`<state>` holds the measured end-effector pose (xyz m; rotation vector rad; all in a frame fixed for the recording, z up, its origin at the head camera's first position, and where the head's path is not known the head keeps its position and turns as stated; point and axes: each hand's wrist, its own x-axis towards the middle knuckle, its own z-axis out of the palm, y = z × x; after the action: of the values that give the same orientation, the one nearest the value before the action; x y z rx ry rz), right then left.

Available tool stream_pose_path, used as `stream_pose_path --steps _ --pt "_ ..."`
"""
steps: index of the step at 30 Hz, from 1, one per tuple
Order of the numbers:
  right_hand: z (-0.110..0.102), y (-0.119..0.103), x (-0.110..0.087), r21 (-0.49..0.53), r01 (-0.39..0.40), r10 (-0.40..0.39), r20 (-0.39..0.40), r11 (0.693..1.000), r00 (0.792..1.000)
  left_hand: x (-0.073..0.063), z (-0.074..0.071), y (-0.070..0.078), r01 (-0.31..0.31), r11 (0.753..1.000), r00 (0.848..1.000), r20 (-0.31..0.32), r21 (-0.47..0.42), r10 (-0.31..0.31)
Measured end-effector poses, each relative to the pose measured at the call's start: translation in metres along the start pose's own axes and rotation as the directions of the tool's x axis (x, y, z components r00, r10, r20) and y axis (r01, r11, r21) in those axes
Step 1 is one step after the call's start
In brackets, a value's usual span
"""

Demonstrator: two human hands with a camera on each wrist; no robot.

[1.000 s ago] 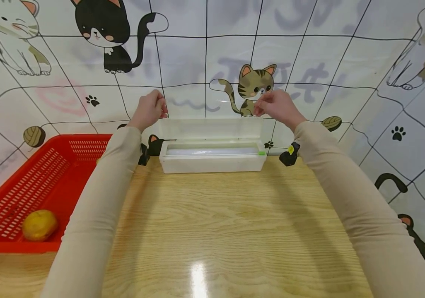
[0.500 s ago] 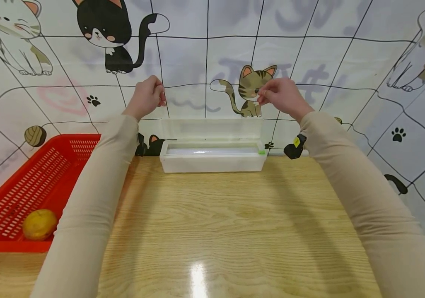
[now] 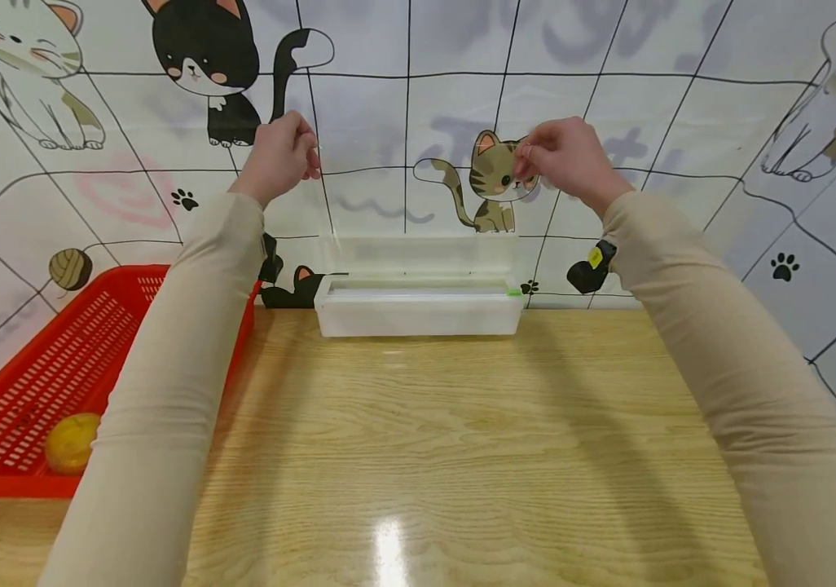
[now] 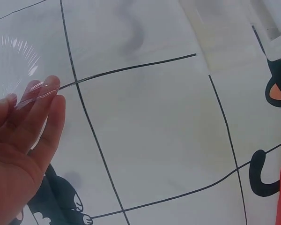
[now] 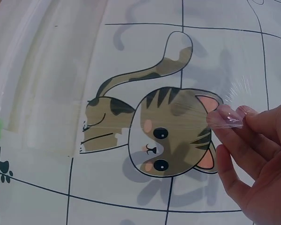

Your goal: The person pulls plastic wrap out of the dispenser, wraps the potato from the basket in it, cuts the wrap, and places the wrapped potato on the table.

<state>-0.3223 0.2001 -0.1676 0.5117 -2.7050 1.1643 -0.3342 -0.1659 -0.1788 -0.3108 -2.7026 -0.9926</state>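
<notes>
Clear cling film (image 5: 178, 123) stretches up from a white dispenser box (image 3: 418, 318) at the back of the table. The box's translucent lid (image 3: 418, 254) stands raised behind it, and a small green piece (image 3: 514, 291) sits at its right end. My left hand (image 3: 282, 159) pinches one corner of the film between thumb and fingers, above the box's left end. Above the right end, my right hand (image 3: 568, 159) pinches the other corner. Creases fan out from both grips in the wrist views. The sheet's outline is hard to make out in the head view.
A red perforated basket (image 3: 29, 399) stands at the left, partly behind my left sleeve, with a yellow round fruit (image 3: 72, 443) in it. Behind the wooden table (image 3: 418, 424) rises a wall covering (image 3: 359, 106) printed with cats and lines.
Both hands have risen and moved slightly apart, drawing more film up from the box. The box tilted back slightly in the last half second; the basket has stayed in place.
</notes>
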Motion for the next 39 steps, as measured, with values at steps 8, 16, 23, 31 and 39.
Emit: stream_pose_path --steps 8,16,23,31,39 --pt "-0.004 -0.007 0.004 -0.02 0.009 -0.01 -0.014 1.0 1.0 0.004 -0.008 0.002 0.015 1.0 1.0 -0.01 -0.021 -0.015" --pt "-0.01 -0.021 0.007 0.017 0.022 -0.021 -0.041 1.0 0.999 0.002 -0.022 0.012 0.048 0.999 0.999 -0.022 0.012 -0.048" --pt "-0.018 -0.031 0.008 0.056 0.015 -0.011 -0.068 0.998 0.998 0.001 -0.033 0.021 0.015 1.0 0.998 -0.054 0.027 -0.014" --pt "-0.026 -0.031 0.002 0.079 0.047 -0.044 -0.039 0.996 0.998 -0.001 -0.042 0.022 0.0 1.0 0.999 -0.039 -0.023 0.0" --pt "-0.039 -0.029 -0.031 0.057 0.133 -0.134 0.015 0.989 0.991 -0.03 -0.052 0.022 -0.107 0.979 0.994 0.017 -0.174 0.111"
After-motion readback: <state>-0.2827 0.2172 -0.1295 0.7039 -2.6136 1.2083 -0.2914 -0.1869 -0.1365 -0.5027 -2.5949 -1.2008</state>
